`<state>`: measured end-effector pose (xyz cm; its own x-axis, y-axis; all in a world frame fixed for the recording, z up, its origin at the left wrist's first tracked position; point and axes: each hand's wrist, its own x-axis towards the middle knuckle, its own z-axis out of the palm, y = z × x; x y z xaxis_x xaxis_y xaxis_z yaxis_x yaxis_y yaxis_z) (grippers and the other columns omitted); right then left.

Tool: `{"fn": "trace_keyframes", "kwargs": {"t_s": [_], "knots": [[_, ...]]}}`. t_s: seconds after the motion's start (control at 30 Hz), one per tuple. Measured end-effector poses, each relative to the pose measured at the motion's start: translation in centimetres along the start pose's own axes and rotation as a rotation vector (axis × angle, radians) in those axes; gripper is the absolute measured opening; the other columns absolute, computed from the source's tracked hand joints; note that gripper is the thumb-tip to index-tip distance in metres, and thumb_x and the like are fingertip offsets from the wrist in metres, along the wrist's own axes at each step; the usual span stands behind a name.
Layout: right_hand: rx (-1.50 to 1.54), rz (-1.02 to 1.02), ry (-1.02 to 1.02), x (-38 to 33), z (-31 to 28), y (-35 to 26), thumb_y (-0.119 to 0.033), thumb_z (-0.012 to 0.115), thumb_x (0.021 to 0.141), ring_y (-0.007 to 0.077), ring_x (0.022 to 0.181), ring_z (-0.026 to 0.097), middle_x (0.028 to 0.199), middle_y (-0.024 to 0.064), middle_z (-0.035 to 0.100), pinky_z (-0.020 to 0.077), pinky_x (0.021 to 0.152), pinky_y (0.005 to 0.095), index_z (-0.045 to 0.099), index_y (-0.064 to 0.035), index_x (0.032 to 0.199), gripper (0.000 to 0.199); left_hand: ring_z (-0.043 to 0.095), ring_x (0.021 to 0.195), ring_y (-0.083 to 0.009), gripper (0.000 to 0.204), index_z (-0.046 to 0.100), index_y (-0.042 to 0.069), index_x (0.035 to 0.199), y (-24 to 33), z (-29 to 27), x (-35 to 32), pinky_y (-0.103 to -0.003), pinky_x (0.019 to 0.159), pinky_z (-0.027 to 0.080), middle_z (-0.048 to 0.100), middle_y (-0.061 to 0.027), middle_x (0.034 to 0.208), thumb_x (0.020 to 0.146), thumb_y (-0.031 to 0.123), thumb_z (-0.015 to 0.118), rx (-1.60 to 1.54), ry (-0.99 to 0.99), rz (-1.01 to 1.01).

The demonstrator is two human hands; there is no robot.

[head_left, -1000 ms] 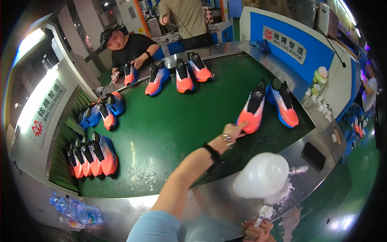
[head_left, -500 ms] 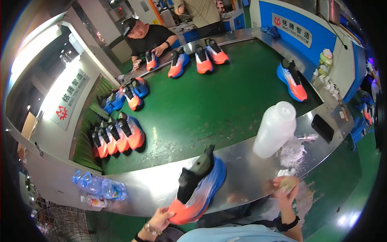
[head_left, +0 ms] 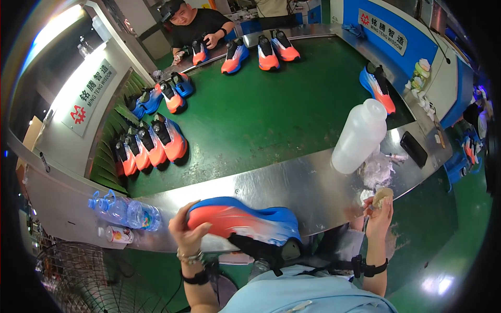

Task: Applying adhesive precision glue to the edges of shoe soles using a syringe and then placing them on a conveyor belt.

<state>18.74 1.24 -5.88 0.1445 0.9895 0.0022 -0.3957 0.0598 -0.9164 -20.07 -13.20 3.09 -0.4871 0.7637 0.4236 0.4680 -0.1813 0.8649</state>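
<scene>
My left hand [head_left: 188,235] grips the toe of a running shoe [head_left: 242,219] with an orange front, white fade and blue sole edge. The shoe lies on its side in the air over the near metal ledge, sole edge away from me, its black collar toward my body. At the right, my right hand [head_left: 378,221] is closed on a pale tan lump [head_left: 383,196], apart from the shoe. Beside that hand a crumpled whitish heap [head_left: 377,172] lies on the ledge. A white plastic bottle [head_left: 357,138] stands just left of the heap.
On the green conveyor belt [head_left: 245,125], several matching shoes [head_left: 169,138] line the left, others sit at the far side. One shoe [head_left: 377,88] is at the right. A phone [head_left: 414,149] and water bottles [head_left: 141,214] lie on the metal ledge. Opposite, a person [head_left: 201,31] handles a shoe.
My left hand has turned the shoe from toe-toward-me onto its side, toe now to the left. My right hand has risen slightly with the tan lump. The view has shifted a little.
</scene>
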Motion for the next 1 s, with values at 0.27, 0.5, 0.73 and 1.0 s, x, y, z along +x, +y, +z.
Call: {"fn": "trace_keyframes", "kwargs": {"t_s": [0.27, 0.5, 0.73, 1.0], "knots": [[-0.136, -0.004, -0.128, 1.0, -1.0, 0.1, -0.034, 0.044, 0.089, 0.0188, 0.077, 0.058, 0.091, 0.0137, 0.059, 0.0471, 0.050, 0.0254, 0.046, -0.0031, 0.108, 0.036, 0.059, 0.082, -0.0228, 0.048, 0.052, -0.005, 0.098, 3.4, 9.6, 5.2, -0.029, 0.073, 0.046, 0.060, -0.0170, 0.093, 0.061, 0.016, 0.075, -0.335, -0.384, 0.474], [-0.115, 0.094, -0.034, -0.9, 2.5, -4.0, -0.044, 0.039, 0.088, 0.0155, 0.070, 0.056, 0.078, 0.0098, 0.057, 0.0421, 0.046, 0.0230, 0.045, -0.0045, 0.105, 0.043, 0.056, 0.078, -0.0219, 0.040, 0.051, -0.004, 0.096, 3.0, 11.4, 6.3, -0.030, 0.071, 0.045, 0.060, -0.0161, 0.092, 0.067, 0.019, 0.067, -0.341, -0.407, 0.478], [0.340, -0.148, -0.789, -2.4, 9.6, -10.3, -0.077, 0.046, 0.057, 0.0115, 0.044, 0.046, 0.059, 0.0098, 0.054, 0.0356, 0.040, 0.0200, 0.041, -0.0012, 0.091, 0.083, 0.057, 0.077, -0.0219, 0.043, 0.050, -0.004, 0.095, 3.4, 12.8, 7.2, -0.030, 0.070, 0.046, 0.061, -0.0165, 0.088, 0.066, 0.021, 0.067, -0.320, -0.438, 0.602], [0.367, 0.087, -1.026, -2.4, 11.5, -10.6, -0.067, 0.047, 0.072, 0.0121, 0.036, 0.049, 0.051, 0.0100, 0.056, 0.0354, 0.036, 0.0176, 0.041, -0.0058, 0.085, 0.062, 0.058, 0.076, -0.0223, 0.048, 0.050, -0.005, 0.097, 3.3, 13.3, 7.5, -0.029, 0.068, 0.047, 0.061, -0.0174, 0.087, 0.064, 0.024, 0.070, -0.375, -0.502, 0.667]]}}
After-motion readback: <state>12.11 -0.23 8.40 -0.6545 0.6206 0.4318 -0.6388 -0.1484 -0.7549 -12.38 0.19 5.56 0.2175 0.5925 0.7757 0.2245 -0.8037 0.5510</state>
